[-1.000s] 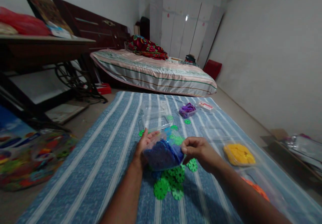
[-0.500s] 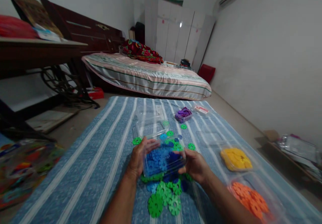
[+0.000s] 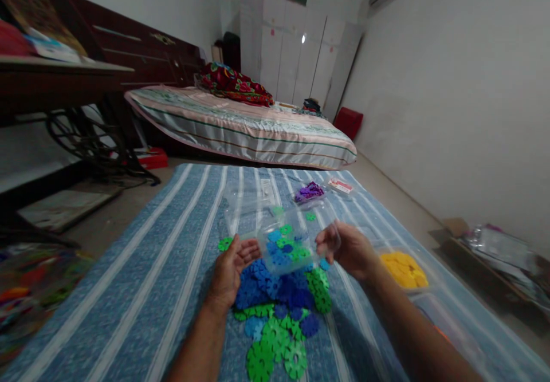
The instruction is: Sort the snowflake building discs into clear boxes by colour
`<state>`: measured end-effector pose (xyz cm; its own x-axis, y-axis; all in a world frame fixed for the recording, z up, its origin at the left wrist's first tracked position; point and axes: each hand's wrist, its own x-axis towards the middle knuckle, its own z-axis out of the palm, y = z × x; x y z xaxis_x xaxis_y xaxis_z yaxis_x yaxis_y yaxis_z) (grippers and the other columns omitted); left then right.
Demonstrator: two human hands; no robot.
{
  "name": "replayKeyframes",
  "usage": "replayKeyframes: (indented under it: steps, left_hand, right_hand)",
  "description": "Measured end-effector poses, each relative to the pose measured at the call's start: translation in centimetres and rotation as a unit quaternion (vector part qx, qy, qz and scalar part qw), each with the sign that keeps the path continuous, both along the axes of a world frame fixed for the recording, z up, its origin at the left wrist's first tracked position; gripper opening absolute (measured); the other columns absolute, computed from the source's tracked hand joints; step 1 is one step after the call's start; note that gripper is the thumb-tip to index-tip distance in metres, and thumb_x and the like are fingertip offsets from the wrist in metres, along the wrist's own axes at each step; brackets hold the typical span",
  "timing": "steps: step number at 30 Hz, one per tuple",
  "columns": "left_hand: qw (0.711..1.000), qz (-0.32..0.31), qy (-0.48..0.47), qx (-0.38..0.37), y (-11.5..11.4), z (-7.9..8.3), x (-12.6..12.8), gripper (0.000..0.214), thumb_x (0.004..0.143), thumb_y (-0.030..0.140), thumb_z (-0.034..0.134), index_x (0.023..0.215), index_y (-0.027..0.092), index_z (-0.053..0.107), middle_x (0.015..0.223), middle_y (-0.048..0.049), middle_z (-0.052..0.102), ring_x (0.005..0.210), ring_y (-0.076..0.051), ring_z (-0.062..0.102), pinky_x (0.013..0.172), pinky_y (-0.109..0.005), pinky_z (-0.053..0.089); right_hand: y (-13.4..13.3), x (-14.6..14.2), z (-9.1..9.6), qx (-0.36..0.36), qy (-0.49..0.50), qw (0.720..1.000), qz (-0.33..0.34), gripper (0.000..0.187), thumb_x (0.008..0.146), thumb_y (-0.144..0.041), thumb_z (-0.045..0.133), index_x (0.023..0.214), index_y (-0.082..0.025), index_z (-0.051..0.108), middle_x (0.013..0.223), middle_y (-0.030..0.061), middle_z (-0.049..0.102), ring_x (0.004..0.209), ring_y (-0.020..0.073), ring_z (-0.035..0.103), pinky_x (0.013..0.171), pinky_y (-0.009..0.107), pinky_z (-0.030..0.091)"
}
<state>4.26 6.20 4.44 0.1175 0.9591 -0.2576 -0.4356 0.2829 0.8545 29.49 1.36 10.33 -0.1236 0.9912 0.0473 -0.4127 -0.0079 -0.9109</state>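
Note:
My right hand [image 3: 349, 250] grips the right side of a clear plastic box [image 3: 281, 265], which is tilted above the heap; pieces show through its walls. Close to the box's left side, my left hand [image 3: 234, 268] is open with its fingers apart. Below lies a pile of blue notched discs [image 3: 253, 286], in light and dark shades. Green notched discs [image 3: 275, 339] lie in front of and around the blue ones. Another green disc [image 3: 224, 244] is just beyond my left hand.
Yellow discs [image 3: 404, 269] fill a clear box on the right; a second box [image 3: 451, 325] is partly behind my right forearm. Purple discs [image 3: 310, 192], a red-and-white card [image 3: 340, 185] and clear containers [image 3: 244, 196] lie farther back on the striped cloth [image 3: 172, 267]. A bed [image 3: 240, 121] stands beyond.
The clear box, held in both hands with blue discs inside, is now raised in my right hand. The blue discs lie on the pile. My left hand has let go of the box.

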Motion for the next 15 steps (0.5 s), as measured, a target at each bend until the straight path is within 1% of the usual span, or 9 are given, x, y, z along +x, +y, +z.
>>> replayKeyframes:
  steps: [2,3,5,6,7,9,10,11,15]
  left_hand:
    - [1.0,0.006,0.004,0.021,0.0,-0.3,0.1,0.048,0.068,0.056,0.067,0.086,0.011,0.065,0.086,-0.0145,0.075,0.085,-0.027,0.071,0.087,-0.041,0.052]
    - [0.999,0.007,0.01,0.031,0.0,-0.4,0.1,0.047,0.067,0.054,0.069,0.086,0.011,0.065,0.086,-0.0146,0.075,0.084,-0.027,0.071,0.086,-0.041,0.052]
    - [0.999,0.009,0.024,0.045,0.0,-0.4,0.1,0.047,0.065,0.052,0.072,0.086,0.01,0.066,0.085,-0.0145,0.075,0.083,-0.028,0.071,0.085,-0.041,0.052]
    - [0.998,0.009,0.033,0.05,-0.1,-0.4,0.2,0.047,0.065,0.051,0.073,0.087,0.01,0.066,0.084,-0.0143,0.075,0.082,-0.028,0.071,0.084,-0.041,0.052]
    - [0.998,0.01,0.041,0.053,-0.1,-0.4,0.2,0.047,0.064,0.05,0.073,0.087,0.01,0.066,0.084,-0.014,0.075,0.082,-0.028,0.071,0.084,-0.041,0.052]
    - [0.997,0.009,0.055,0.055,-0.1,-0.3,0.2,0.045,0.063,0.048,0.074,0.087,0.01,0.067,0.084,-0.0135,0.075,0.081,-0.027,0.071,0.084,-0.04,0.052]
    - [0.997,0.007,0.06,0.056,-0.1,-0.3,0.2,0.045,0.063,0.047,0.075,0.087,0.01,0.067,0.084,-0.0133,0.075,0.081,-0.027,0.071,0.084,-0.04,0.052]
    - [0.996,0.006,0.064,0.056,-0.1,-0.3,0.2,0.044,0.062,0.047,0.075,0.086,0.01,0.068,0.084,-0.0132,0.075,0.081,-0.027,0.071,0.084,-0.04,0.052]
    - [0.996,0.0,0.075,0.049,0.0,-0.4,0.1,0.043,0.062,0.047,0.075,0.086,0.011,0.069,0.085,-0.0129,0.075,0.082,-0.026,0.071,0.083,-0.038,0.052]
  right_hand:
    - [1.8,2.3,1.8,0.054,-0.1,0.986,-0.121,0.035,0.084,-0.048,0.056,0.07,-0.016,0.058,0.074,0.0059,0.069,0.06,0.0158,0.066,0.042,0.02,0.047]
    - [2.9,3.6,2.6,0.078,-0.173,0.964,-0.185,0.036,0.084,-0.049,0.056,0.07,-0.016,0.058,0.073,0.0055,0.068,0.059,0.0159,0.065,0.045,0.022,0.047]
    - [5.3,5.8,3.3,0.106,-0.352,0.887,-0.28,0.039,0.086,-0.05,0.052,0.072,-0.015,0.06,0.071,0.0056,0.066,0.061,0.0167,0.063,0.049,0.024,0.046]
    - [6.5,6.7,3.3,0.105,-0.457,0.827,-0.31,0.039,0.088,-0.048,0.048,0.071,-0.015,0.061,0.069,0.0059,0.065,0.062,0.017,0.063,0.052,0.024,0.045]
    - [7.6,7.4,3.1,0.088,-0.568,0.754,-0.319,0.038,0.091,-0.044,0.045,0.071,-0.015,0.062,0.071,0.0069,0.066,0.066,0.0177,0.063,0.056,0.025,0.045]
    - [9.5,8.3,2.2,0.03,-0.741,0.605,-0.289,0.038,0.095,-0.037,0.038,0.079,-0.015,0.064,0.081,0.0104,0.068,0.076,0.0198,0.064,0.063,0.026,0.043]
    - [10.2,8.5,1.7,0.004,-0.791,0.552,-0.263,0.037,0.096,-0.035,0.037,0.083,-0.015,0.065,0.087,0.0119,0.069,0.081,0.0207,0.064,0.065,0.027,0.043]
    - [10.6,8.5,1.1,-0.014,-0.82,0.521,-0.238,0.036,0.096,-0.034,0.037,0.087,-0.015,0.066,0.092,0.0129,0.069,0.084,0.0214,0.064,0.066,0.027,0.042]
    - [11.3,7.2,-0.4,-0.004,-0.851,0.493,-0.181,0.031,0.086,-0.043,0.058,0.093,-0.014,0.066,0.099,0.0148,0.068,0.093,0.0263,0.063,0.071,0.03,0.043]
